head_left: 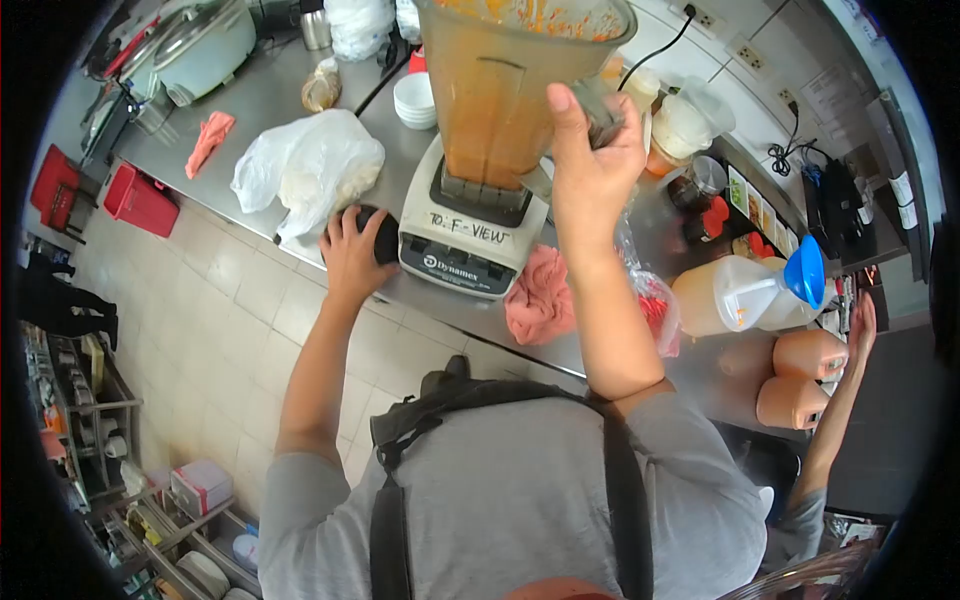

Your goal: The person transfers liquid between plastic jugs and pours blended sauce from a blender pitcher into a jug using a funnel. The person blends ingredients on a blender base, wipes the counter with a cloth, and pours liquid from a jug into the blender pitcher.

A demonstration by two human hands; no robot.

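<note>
A blender jar (490,110) with orange liquid inside stands over a white Dynamex blender base (460,250) on the steel counter. The fingers of my right hand (597,150) are wrapped around the jar's handle, thumb pointing up. Whether the jar is fully seated on the base I cannot tell. Left of the base, my left hand (352,250) grips a black rounded object (383,237), which looks like a blender lid and is partly covered by the fingers. A white plastic bag (310,165) lies just beyond that hand. Against the base's right side rests a crumpled pink cloth (540,295).
White bowls (414,98) are stacked behind the blender. To the right stand a large jug (715,295), a blue funnel (805,272) and orange-filled containers (795,400). Another person's hand (862,325) reaches in there. A red bin (140,200) is on the floor at left.
</note>
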